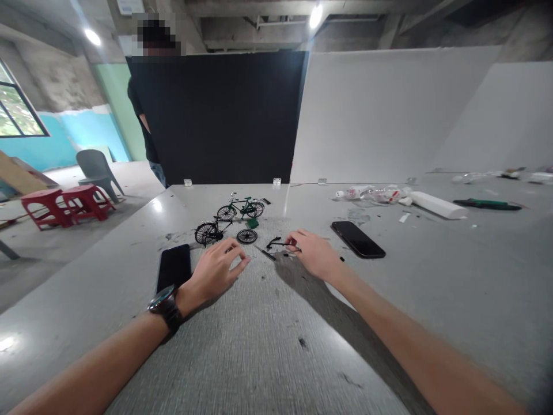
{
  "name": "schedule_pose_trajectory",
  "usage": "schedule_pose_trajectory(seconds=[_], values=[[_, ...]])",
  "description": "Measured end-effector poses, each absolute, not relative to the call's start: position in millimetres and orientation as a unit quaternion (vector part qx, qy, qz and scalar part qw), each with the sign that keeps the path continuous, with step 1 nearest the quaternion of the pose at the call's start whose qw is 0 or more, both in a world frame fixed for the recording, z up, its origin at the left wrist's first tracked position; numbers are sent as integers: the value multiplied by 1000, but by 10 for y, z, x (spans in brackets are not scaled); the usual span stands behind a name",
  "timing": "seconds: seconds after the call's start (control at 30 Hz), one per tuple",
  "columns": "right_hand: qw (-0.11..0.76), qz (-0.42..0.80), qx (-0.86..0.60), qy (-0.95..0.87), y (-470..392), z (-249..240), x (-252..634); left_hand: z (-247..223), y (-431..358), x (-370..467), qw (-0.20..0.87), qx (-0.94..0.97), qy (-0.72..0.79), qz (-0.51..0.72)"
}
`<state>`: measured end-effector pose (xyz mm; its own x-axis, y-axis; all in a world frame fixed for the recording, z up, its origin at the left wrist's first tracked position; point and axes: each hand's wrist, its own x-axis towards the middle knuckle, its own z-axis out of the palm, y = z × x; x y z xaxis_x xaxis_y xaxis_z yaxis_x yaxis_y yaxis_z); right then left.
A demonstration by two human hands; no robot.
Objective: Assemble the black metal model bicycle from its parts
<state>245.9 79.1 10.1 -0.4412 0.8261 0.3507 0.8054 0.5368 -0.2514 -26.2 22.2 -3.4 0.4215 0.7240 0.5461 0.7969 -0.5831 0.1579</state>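
Note:
Fingers bent and thumb apart, my left hand (219, 266) rests on the table beside a partly built black model bicycle (209, 231), and I see nothing held in it. My right hand (311, 251) pinches a thin black model bicycle part (275, 243) with a curved end like a handlebar; the fingertips hide its other end. Between the hands lie a loose spoked wheel (247, 236) and a small slim tool (266, 253), perhaps a screwdriver. Behind them stands a green model bicycle (242, 207), with a small green piece (253, 223) in front of it.
One dark phone (174, 266) lies by my left wrist, another phone (358, 239) right of my right hand. Clear plastic wrapping (374, 194), a white roll (437, 205) and a green-black pen-like tool (488, 204) lie at the back right. A person (144, 115) stands behind the black panel (220, 115).

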Motion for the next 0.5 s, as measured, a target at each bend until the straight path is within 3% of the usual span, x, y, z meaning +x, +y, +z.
schedule_pose_trajectory(seconds=[0.33, 0.5], values=[[249, 89, -328, -907, 480, 134, 2061, -87, 210, -265, 73, -862, -360, -348], [254, 136, -392, -874, 534, 118, 2094, -53, 199, -267, 77, -849, -381, -357]])
